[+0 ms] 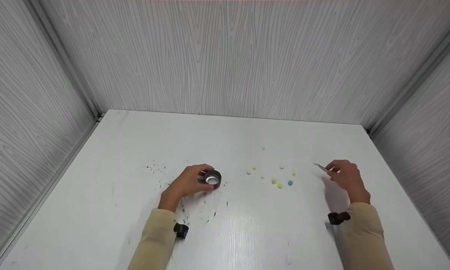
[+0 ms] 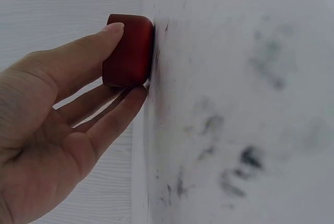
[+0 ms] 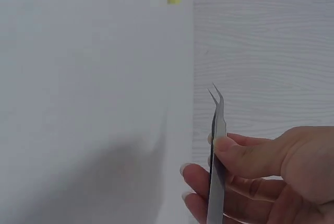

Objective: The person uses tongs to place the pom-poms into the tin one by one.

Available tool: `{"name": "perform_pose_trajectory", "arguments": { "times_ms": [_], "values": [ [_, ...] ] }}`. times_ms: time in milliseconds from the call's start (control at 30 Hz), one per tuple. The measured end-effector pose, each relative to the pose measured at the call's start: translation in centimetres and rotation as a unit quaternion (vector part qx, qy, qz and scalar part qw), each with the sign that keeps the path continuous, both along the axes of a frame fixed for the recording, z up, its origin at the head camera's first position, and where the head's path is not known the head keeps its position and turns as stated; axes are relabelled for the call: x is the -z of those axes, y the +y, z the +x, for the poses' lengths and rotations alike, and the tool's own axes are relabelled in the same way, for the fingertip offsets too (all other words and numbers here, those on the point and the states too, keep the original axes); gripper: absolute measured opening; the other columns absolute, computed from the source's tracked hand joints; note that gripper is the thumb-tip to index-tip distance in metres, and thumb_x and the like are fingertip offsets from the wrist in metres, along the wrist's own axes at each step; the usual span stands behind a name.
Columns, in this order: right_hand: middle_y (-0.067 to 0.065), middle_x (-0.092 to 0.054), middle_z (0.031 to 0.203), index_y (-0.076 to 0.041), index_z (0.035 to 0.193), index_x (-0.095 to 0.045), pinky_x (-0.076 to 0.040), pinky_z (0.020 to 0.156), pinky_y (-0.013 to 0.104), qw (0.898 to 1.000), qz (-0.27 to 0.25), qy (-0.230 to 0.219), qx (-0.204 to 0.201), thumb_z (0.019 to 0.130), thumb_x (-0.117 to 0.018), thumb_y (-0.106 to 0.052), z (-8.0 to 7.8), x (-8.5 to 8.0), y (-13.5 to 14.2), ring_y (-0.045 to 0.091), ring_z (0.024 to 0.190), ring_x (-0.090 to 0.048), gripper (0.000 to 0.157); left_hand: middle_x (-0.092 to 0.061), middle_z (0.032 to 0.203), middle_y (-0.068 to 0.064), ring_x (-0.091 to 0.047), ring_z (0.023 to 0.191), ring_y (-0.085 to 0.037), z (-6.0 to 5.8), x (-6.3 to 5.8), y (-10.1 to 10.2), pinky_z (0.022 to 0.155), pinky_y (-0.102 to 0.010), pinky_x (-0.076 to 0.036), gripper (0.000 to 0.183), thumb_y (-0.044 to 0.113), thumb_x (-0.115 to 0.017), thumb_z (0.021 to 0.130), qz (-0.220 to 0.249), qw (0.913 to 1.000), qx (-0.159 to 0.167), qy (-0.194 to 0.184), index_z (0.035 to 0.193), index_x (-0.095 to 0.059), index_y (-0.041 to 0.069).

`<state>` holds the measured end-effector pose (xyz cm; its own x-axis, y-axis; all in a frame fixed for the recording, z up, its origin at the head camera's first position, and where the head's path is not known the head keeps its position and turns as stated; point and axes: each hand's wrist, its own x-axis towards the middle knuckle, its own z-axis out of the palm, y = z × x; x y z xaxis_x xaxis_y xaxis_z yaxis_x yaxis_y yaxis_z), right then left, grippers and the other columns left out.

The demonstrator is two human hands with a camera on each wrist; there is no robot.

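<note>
My left hand [image 1: 189,182] grips a small dark red cap [image 2: 130,51] between thumb and fingers. Its open side faces up, showing a silvery inside, and its rounded base sits right at the table surface in the left wrist view. On the right, my other hand [image 1: 347,178] pinches a pair of metal tweezers [image 3: 217,166] with bent, pointed tips. Those tips stand slightly apart with nothing between them, raised above the table. Between the hands lie several small round pieces: a teal one [image 1: 290,183], yellow ones [image 1: 273,181] and whitish ones [image 1: 281,167].
Dark smudges and specks [image 1: 183,213] mark the white table [image 1: 255,232] around the left hand. Grey wood-grain panels [image 1: 225,56] rise behind the table and at both sides. Black wrist cameras [image 1: 181,230] sit by the sleeves.
</note>
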<state>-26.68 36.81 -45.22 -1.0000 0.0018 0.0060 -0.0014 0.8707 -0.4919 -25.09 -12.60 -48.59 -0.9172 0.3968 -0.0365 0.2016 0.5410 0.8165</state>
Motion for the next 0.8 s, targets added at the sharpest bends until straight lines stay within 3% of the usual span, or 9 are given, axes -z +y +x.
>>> {"name": "perform_pose_trajectory", "arguments": {
  "times_ms": [100,267,567,800],
  "values": [
    [0.030,-0.071,0.107,0.007,0.113,-0.071,-0.052,0.066,0.030,1.000,-0.014,0.016,-0.021,0.098,-0.063,-0.001,-0.3,-0.9,-1.3,0.036,0.088,-0.071,0.019,-0.067,0.135,-0.015,-0.062,0.130,-0.038,0.0,-0.1,0.0,0.111,-0.053,-0.051,0.054,0.008,-0.081,0.088,-0.005,1.0000,-0.003,0.000,0.138,-0.062,0.007],
    [0.029,-0.071,0.108,0.006,0.112,-0.072,-0.056,0.073,0.036,0.998,-0.030,0.036,-0.042,0.098,-0.063,0.000,-0.5,-1.4,-3.5,0.040,0.096,-0.069,0.017,-0.067,0.135,-0.016,-0.063,0.129,-0.039,0.2,-0.2,0.2,0.110,-0.053,-0.051,0.054,0.007,-0.081,0.088,-0.004,1.0000,-0.004,0.000,0.138,-0.062,0.007],
    [0.024,-0.072,0.105,0.002,0.108,-0.075,-0.052,0.072,0.033,0.997,-0.035,0.037,-0.053,0.097,-0.064,0.003,-0.9,-0.7,-6.4,0.032,0.090,-0.066,0.015,-0.068,0.133,-0.017,-0.065,0.127,-0.039,0.3,0.2,0.2,0.108,-0.052,-0.052,0.053,0.008,-0.080,0.089,0.009,0.9999,0.003,0.005,0.138,-0.062,0.006],
    [0.022,-0.075,0.100,0.002,0.104,-0.077,-0.051,0.074,0.037,0.995,-0.027,0.067,-0.062,0.094,-0.066,0.006,-1.3,0.1,-7.3,0.031,0.087,-0.064,0.015,-0.067,0.134,-0.017,-0.064,0.127,-0.039,0.2,0.0,0.0,0.110,-0.052,-0.052,0.052,0.008,-0.080,0.089,0.003,1.0000,-0.001,0.003,0.138,-0.062,0.006]
  ]
}}
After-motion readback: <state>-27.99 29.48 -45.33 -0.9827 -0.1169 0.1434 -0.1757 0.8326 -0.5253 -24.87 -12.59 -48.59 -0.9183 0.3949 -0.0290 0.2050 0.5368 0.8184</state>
